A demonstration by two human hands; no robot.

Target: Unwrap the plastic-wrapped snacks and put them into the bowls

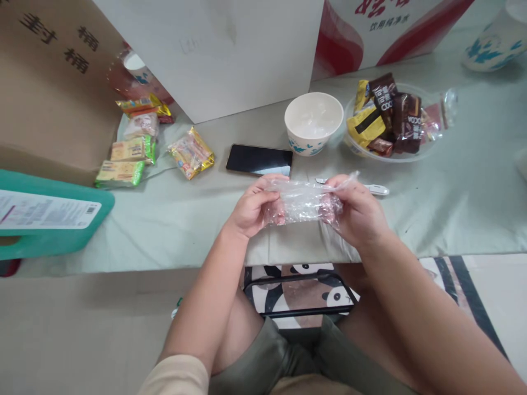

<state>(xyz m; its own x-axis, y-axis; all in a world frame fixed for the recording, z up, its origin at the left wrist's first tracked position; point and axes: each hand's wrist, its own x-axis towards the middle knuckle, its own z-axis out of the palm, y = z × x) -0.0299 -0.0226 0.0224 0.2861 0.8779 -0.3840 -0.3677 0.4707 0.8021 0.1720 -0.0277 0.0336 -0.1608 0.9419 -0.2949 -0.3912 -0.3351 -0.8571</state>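
Note:
A crinkled clear plastic bag (300,202) is stretched between my two hands above the front of the table. My left hand (258,206) pinches its left end, thumb on top. At the other end my right hand (356,208) grips it, with a loose corner sticking up past the fingers. Behind my right hand lies a white-handled utility knife (376,190), partly hidden by the hand and the plastic. Just beyond my left hand is a dark phone (259,159), lying flat. Past the bag stands a white paper bowl (313,123) with blue leaf prints.
A clear bowl (411,156) of wrapped snacks stands at the back right, near a paper cup (492,49). Several snack packets (130,148) lie left, with another packet (191,153) nearer the phone. Cartons (230,49) line the back; a green container (53,230) stands at left.

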